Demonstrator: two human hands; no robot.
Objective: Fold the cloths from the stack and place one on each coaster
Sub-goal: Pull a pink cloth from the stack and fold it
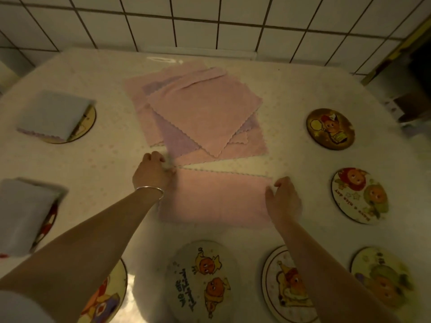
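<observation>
A pink cloth (217, 199) lies folded in half on the table in front of me. My left hand (152, 172), a bangle at its wrist, pinches the cloth's upper left corner. My right hand (283, 199) grips its right edge. Behind it lies the loose stack of pink and lilac cloths (198, 108). Two folded pale blue cloths (54, 114) (23, 213) rest on coasters at the left. Several round cartoon coasters lie bare: two at the right (330, 129) (359, 195) and others along the near edge (201, 280) (286, 285) (382, 278) (105, 297).
The table (98, 173) has a pale patterned cover and stands against a white tiled wall (210, 22). A dark object (412, 106) sits at the table's far right corner.
</observation>
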